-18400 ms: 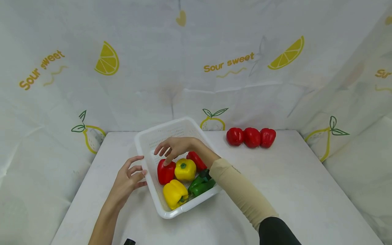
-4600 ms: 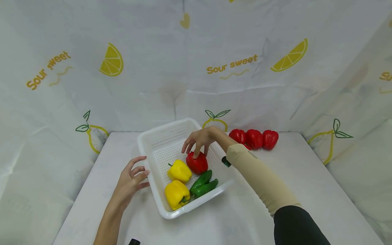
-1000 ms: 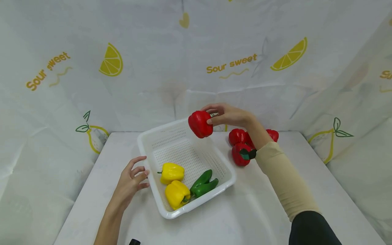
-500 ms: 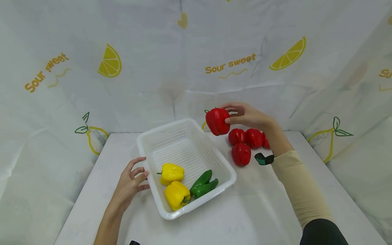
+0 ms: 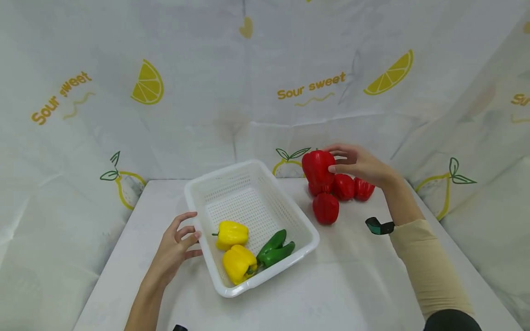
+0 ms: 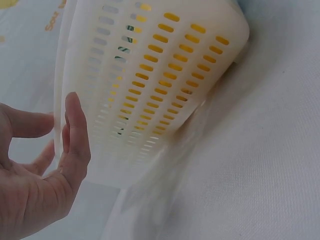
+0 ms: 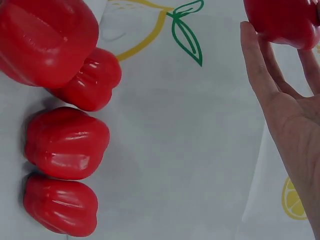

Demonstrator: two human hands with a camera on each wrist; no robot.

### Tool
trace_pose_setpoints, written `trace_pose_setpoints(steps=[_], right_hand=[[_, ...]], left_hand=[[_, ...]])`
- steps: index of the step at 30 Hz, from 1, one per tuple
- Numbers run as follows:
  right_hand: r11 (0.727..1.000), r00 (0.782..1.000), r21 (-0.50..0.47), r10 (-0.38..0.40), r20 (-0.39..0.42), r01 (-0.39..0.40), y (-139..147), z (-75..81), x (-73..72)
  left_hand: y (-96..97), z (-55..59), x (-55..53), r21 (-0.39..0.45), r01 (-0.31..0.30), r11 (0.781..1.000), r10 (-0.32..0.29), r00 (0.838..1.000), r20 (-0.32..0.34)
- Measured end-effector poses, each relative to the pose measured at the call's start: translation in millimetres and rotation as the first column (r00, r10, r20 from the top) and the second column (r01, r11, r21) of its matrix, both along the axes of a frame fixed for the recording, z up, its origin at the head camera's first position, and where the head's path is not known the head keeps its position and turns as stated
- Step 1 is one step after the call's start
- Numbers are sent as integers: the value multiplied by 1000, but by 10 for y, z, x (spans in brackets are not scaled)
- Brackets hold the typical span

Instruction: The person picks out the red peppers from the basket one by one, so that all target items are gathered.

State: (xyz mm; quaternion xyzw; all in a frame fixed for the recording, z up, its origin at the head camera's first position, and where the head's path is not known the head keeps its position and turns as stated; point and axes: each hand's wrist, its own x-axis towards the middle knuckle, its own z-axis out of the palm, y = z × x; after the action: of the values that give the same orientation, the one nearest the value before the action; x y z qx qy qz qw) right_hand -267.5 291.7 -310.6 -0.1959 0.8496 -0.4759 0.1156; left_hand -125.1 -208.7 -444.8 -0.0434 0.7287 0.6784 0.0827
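In the head view, my right hand [image 5: 358, 165] holds a red bell pepper [image 5: 318, 167] up above the back of the table. Fingers and thumb grip its right side; the right wrist view shows the same bell pepper [image 7: 282, 20] at the fingertips. Below it several red bell peppers sit on the table: one in front [image 5: 325, 208], the rest in a row behind, one partly hidden. My left hand [image 5: 174, 243] grips the left rim of a white perforated basket [image 5: 265, 279]. Inside are two yellow bell peppers [image 5: 233, 235] and green peppers [image 5: 276, 248].
The white table [image 5: 356, 280] meets a hanging lemon-print cloth [image 5: 232, 115] at its back and sides. A black and teal strap end [image 5: 378, 226] juts from the right sleeve. A small black object [image 5: 180, 328] shows at the front edge.
Across the frames, red peppers have left the basket, and one now stands before the back row. In the last second my right hand carried another rightward over the row. The left hand stays put.
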Motion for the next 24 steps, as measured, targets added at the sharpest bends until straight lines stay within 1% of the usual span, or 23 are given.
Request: trace_pose_setpoints(steps=[3, 9, 15, 24], right_hand=[[1000, 1000, 3, -9, -8, 9, 76, -28, 45], [1000, 1000, -23, 6, -16, -7, 230, -109, 122], [999, 1000, -34, -26, -11, 25, 396, -231, 202], [995, 996, 41, -88, 9, 88, 654, -442, 341]], left_hand=[[4, 4, 4, -3, -2, 1000, 2, 1000, -4], [8, 7, 8, -6, -9, 1000, 9, 1000, -2], [10, 6, 8, -2, -14, 1000, 14, 1000, 7], [22, 12, 14, -3, -13, 1000, 13, 1000, 9]])
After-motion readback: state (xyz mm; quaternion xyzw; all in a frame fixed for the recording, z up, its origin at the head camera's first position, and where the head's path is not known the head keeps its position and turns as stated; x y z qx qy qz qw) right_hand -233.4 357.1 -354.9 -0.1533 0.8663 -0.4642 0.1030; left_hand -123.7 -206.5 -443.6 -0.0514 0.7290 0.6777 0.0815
